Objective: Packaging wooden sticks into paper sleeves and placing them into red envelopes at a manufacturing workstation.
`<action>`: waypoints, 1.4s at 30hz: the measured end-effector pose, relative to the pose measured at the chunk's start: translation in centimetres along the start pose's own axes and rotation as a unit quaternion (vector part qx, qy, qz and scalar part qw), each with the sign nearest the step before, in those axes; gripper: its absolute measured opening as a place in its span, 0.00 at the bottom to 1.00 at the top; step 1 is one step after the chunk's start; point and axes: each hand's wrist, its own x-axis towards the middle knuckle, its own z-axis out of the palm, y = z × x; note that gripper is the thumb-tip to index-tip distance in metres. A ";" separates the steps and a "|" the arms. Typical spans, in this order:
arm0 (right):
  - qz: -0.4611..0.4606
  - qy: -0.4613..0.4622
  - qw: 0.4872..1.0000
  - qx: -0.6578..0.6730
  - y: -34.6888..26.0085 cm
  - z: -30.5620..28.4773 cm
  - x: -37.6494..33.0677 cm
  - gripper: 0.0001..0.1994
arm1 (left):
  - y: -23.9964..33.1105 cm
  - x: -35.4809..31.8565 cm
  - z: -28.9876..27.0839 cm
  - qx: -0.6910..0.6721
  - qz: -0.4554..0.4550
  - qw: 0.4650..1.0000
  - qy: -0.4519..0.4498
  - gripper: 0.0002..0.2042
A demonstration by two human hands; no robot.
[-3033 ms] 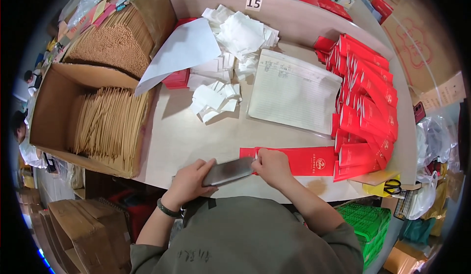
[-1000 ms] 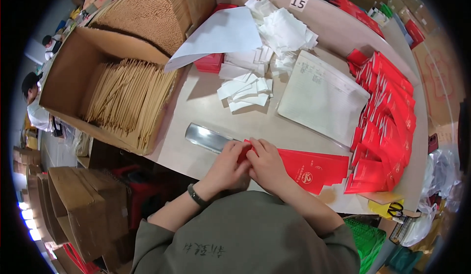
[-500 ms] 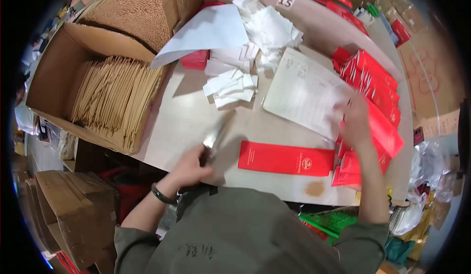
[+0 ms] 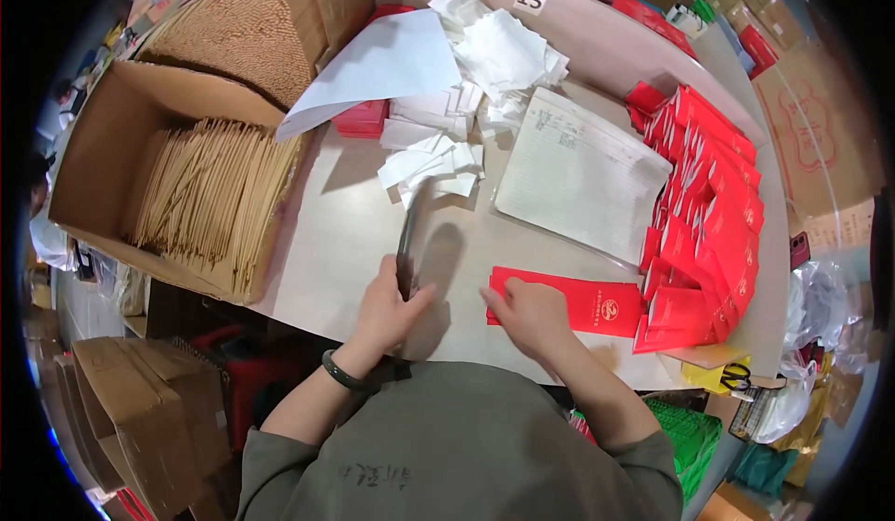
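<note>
- Sleeve, long, flat and red, lay at the front of the table, its right end against the heap of red packets.
- Right hand was over the sleeve's left end, thumb and fingers curled upon it — whether they pinched it or merely rested, I could not tell.
- Left hand grasped a metal strip, thumb to one side; the strip stood edge-on, blurred at its far tip, its shadow on the table to the right.
- Beyond that tip lay loose white slips, with more white papers behind.
- Open notebook, ruled and partly written on, lay between the papers and the packets.
- Pale sheet slanted across the left, partly over a red stack.
- Carton at the table's left held thin sticks — another stick bundle lay behind it.
- Scissors lay near the right corner, above a green basket.
</note>
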 end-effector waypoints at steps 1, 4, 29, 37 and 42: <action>0.064 -0.087 0.994 -0.024 -0.4 0.5 0.5 0.18 | 0.6 -0.1 -0.3 0.003 0.000 1.000 -0.005 0.25; 0.059 -0.044 0.997 0.013 -0.4 1.6 0.7 0.16 | 1.5 0.1 -1.0 0.217 0.203 0.954 0.040 0.31; -0.095 0.139 0.971 -0.168 -1.8 3.1 25.3 0.10 | -12.5 4.0 -20.6 0.330 -0.036 0.907 0.260 0.11; -0.150 0.021 0.988 -0.037 -3.4 -3.9 19.2 0.07 | -12.5 4.9 -22.2 0.329 0.033 0.873 0.357 0.06; -0.085 0.075 0.992 -0.062 -3.2 -1.3 22.4 0.09 | -10.0 4.8 -21.3 0.295 0.026 0.851 0.434 0.10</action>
